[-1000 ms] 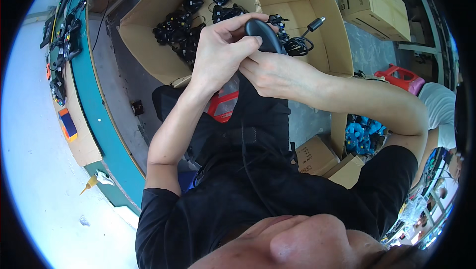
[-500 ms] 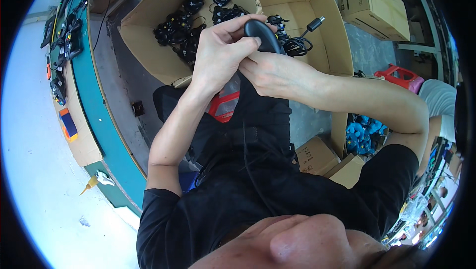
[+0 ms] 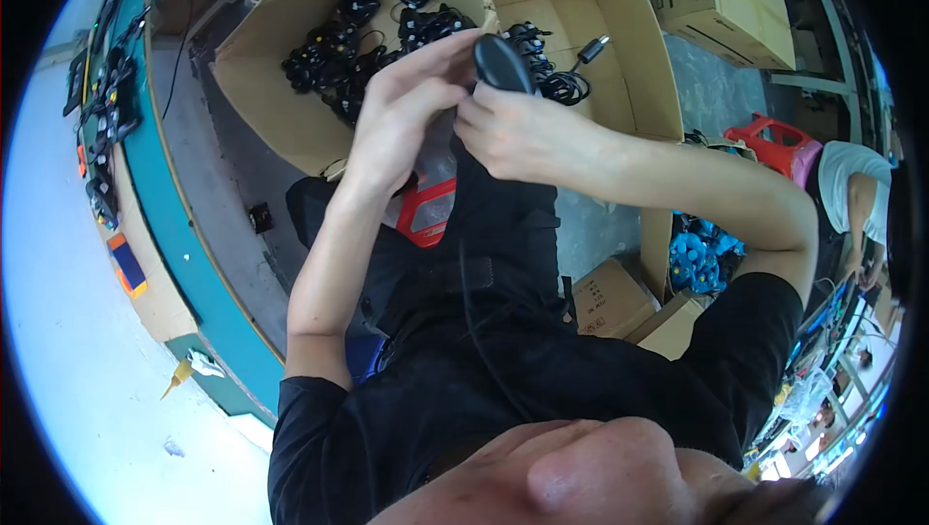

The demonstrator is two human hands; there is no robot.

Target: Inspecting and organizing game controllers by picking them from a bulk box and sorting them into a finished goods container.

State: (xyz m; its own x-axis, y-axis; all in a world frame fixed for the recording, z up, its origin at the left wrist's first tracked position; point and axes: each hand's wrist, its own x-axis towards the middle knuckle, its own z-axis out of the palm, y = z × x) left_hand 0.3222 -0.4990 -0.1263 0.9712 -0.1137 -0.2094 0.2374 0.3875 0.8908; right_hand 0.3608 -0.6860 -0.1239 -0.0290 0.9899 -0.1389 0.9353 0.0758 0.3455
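Note:
A smooth, rounded black grip, apparently of a game controller, is held up between my two hands over the cardboard boxes. My right hand is closed round its lower end, with the fingers bent inward. Bent about its left side, my left hand has its fingertips behind the grip and its thumb toward the right hand. The rest of the controller is hidden by the hands. Beyond lies an open cardboard box with several black game controllers in it. A dark cord runs down over my dark clothes.
A second open box holds a coiled black cable. Blue controllers fill a box at right, near a red stool and a seated co-worker. At left runs a green-edged bench with controllers and a yellow-tipped bottle.
My left thumb has come off the black grip and drawn back. The right hand has turned, its fingers curling more tightly by the grip. The surroundings have shifted slightly left in the view.

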